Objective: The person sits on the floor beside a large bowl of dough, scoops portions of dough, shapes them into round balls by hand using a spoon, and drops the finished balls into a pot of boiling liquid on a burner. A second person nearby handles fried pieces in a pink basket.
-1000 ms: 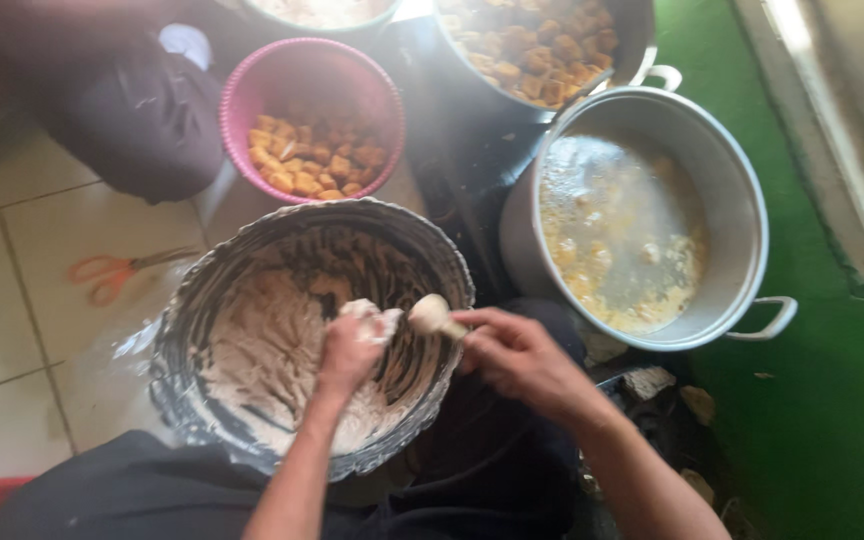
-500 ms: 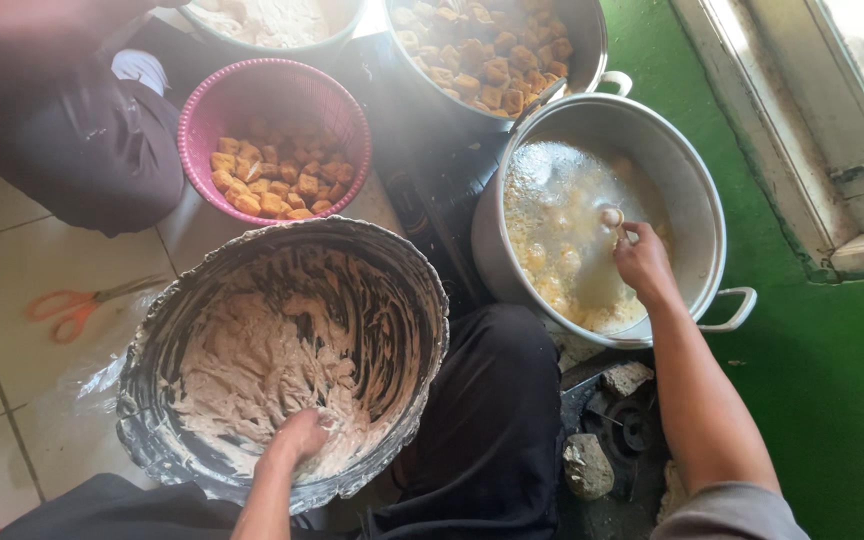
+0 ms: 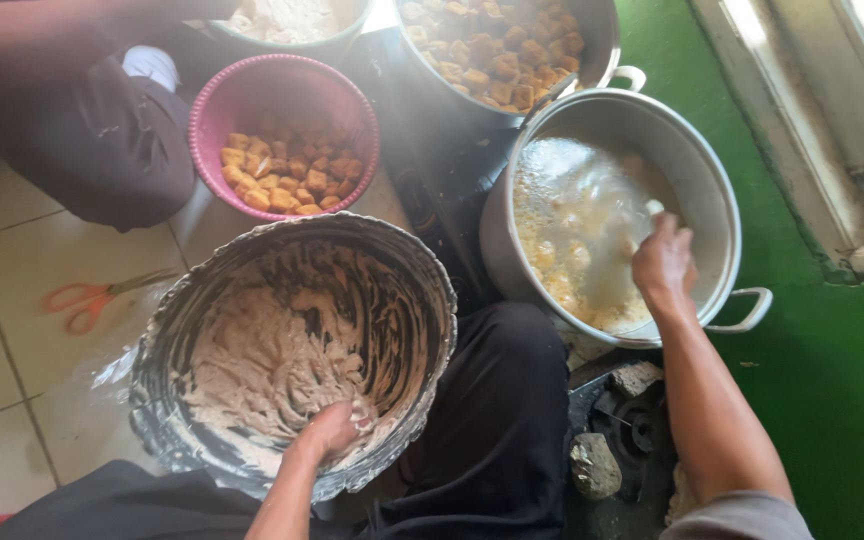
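Seen from above, a person sits on a tiled floor (image 3: pixel 12 300). The left hand (image 3: pixel 332 430) digs into pale batter (image 3: pixel 262 370) in a large foil-lined bowl (image 3: pixel 422 270), fingers curled and buried, so their spread cannot be told. The right hand (image 3: pixel 664 262) hovers over a steel pot (image 3: pixel 722 210) of frothing oil, fingertips pinched on a small pale lump. It looks like the dropping step; the next scoop needs a firm pinch of batter.
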Action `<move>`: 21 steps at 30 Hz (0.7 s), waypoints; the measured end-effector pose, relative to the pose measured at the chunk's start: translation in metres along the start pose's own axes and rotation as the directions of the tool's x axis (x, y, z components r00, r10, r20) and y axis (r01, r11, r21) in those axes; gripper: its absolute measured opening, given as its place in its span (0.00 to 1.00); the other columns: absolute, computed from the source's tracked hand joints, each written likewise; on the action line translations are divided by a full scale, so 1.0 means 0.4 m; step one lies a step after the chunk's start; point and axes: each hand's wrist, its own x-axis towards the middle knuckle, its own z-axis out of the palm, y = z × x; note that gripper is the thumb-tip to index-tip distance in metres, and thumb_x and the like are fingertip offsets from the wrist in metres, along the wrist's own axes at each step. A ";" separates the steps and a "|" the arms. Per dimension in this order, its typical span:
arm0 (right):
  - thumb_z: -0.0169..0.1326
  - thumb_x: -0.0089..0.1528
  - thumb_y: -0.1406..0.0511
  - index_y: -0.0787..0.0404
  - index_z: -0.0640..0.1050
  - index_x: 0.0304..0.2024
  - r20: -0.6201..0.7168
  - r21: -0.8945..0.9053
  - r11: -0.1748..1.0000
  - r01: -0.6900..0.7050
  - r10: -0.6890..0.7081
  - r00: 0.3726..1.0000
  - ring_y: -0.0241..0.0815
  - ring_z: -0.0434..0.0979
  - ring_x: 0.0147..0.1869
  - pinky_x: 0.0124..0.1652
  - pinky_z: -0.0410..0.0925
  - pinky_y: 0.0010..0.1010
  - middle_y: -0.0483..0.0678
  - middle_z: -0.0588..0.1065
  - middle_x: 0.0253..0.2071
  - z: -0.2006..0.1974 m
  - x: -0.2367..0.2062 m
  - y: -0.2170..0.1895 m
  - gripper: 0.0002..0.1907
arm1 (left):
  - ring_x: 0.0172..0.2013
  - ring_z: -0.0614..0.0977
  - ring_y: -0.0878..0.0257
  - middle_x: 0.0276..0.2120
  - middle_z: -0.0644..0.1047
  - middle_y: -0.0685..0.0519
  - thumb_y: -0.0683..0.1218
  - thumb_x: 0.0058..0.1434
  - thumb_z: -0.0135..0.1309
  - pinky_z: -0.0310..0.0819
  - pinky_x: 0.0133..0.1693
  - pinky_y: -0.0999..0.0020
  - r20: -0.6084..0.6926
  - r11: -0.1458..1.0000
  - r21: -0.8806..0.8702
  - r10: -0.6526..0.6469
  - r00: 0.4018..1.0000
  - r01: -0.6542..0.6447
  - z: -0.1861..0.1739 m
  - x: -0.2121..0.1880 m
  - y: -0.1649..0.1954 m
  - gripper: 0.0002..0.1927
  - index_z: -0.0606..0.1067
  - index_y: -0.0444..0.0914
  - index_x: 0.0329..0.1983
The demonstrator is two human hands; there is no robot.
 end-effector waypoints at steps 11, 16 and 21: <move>0.48 0.72 0.65 0.58 0.74 0.62 -0.023 0.556 0.670 0.491 -0.578 0.816 0.55 0.83 0.45 0.44 0.74 0.42 0.60 0.79 0.43 -0.130 -0.466 -0.338 0.16 | 0.29 0.84 0.60 0.30 0.83 0.49 0.47 0.60 0.61 0.77 0.32 0.64 -0.724 0.797 -0.391 0.042 0.688 -0.460 -0.065 -0.036 0.154 0.09 0.80 0.38 0.41; 0.55 0.65 0.67 0.58 0.76 0.59 0.050 0.565 0.582 0.585 -0.732 0.680 0.58 0.81 0.38 0.36 0.73 0.43 0.56 0.79 0.38 -0.091 -0.607 -0.416 0.19 | 0.30 0.81 0.66 0.28 0.82 0.51 0.45 0.60 0.65 0.76 0.33 0.68 -0.733 0.741 -0.374 0.132 0.667 -0.558 -0.105 -0.132 0.255 0.09 0.79 0.36 0.38; 0.54 0.65 0.66 0.57 0.76 0.58 0.083 0.567 0.595 0.570 -0.730 0.679 0.59 0.80 0.39 0.35 0.73 0.44 0.55 0.79 0.39 -0.079 -0.635 -0.416 0.18 | 0.31 0.85 0.65 0.30 0.83 0.50 0.44 0.55 0.66 0.77 0.34 0.66 -0.718 0.760 -0.342 0.168 0.675 -0.553 -0.115 -0.160 0.297 0.12 0.78 0.35 0.40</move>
